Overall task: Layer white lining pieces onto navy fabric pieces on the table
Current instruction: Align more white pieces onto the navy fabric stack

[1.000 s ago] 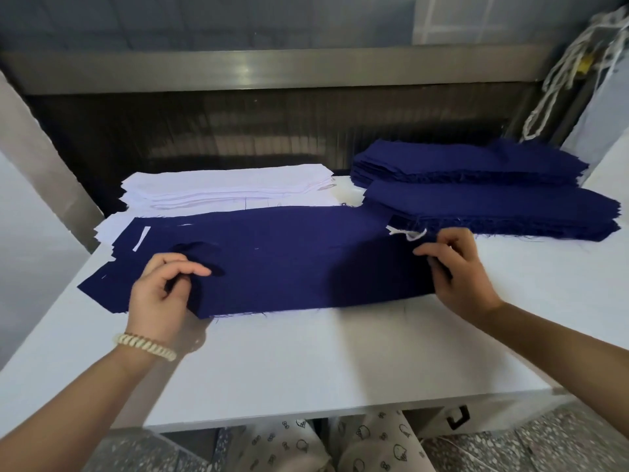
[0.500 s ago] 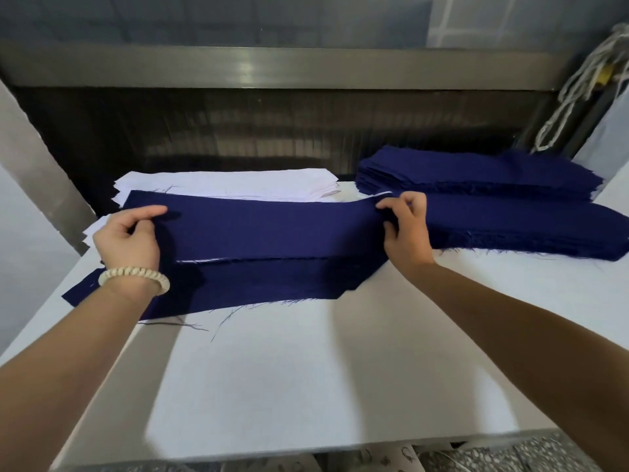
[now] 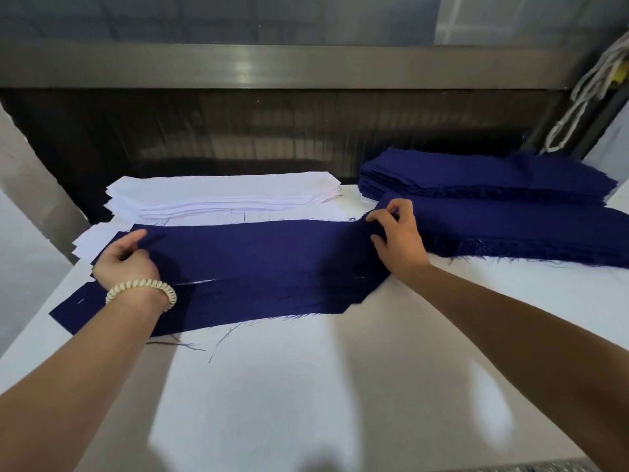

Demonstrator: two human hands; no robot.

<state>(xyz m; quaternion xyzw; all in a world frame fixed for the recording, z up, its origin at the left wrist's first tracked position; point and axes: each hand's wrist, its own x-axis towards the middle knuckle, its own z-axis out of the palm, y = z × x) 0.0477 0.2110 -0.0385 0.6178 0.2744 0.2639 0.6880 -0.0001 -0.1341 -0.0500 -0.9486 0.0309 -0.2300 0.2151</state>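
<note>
The navy piece (image 3: 258,253) lies spread across the middle of the desk (image 3: 306,396), its long side running left to right. It rests on a lower navy piece (image 3: 238,311), whose near edge and left corner show from under it.

My left grip (image 3: 124,264) pinches the top piece at its far left corner, thumb over the cloth and fingers curled beneath. My right grip (image 3: 398,240) pinches the far right corner in the same way. I judge that both ends are held so the limp cloth stays taut and settles flat, without folds, ready to take a lining on top. Frayed loose threads (image 3: 218,338) trail from the near edge, so the cloth snags easily and wants a gentle pull.

Just beyond it, at the far left, sits the white lining stack (image 3: 224,195), close enough that the next piece is a short reach for the left side. On the right, just beside my right grip, are the navy stacks (image 3: 510,212), two piles one behind the other, probably the supply of pieces yet to be lined. No lining lies on this navy piece yet, so the layering for it is still to do.
</note>
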